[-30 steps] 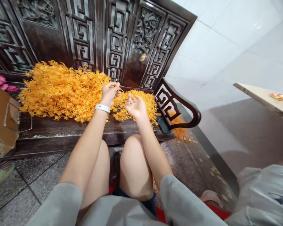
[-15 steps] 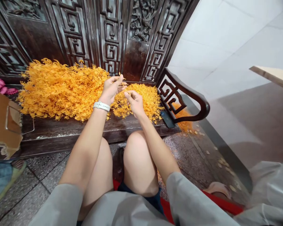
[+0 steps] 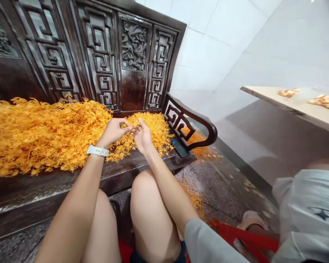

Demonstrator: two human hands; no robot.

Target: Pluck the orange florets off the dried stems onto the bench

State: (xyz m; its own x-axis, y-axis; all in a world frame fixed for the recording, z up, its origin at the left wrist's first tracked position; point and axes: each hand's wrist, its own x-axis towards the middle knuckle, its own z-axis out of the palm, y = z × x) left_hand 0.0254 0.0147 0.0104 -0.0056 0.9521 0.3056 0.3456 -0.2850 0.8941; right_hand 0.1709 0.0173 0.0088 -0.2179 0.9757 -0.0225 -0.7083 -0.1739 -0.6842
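Observation:
My left hand [image 3: 115, 130], with a pale watch on its wrist, is closed in a pinch above the bench seat. My right hand [image 3: 143, 138] meets it, palm turned partly up, thumb raised and fingers curled. Between the fingertips is a small orange flower piece [image 3: 133, 128], hard to tell from the orange behind it. A large heap of orange artificial flowers [image 3: 44, 135] lies left of my hands. Behind and to the right of them spreads a lower heap of small orange flowers [image 3: 156, 126].
The dark carved bench [image 3: 98, 179] has a curved armrest [image 3: 208, 133] at its right end. A phone [image 3: 180, 147] lies beside that armrest. Orange bits [image 3: 192, 195] litter the floor. A light tabletop [image 3: 265, 95] juts in at right, above a person's grey clothing [image 3: 304, 208].
My view has swung to the right, bringing more of the tabletop in. The pink flowers and cardboard have left the view. My right hand has turned its palm up, and the fingertips have come together.

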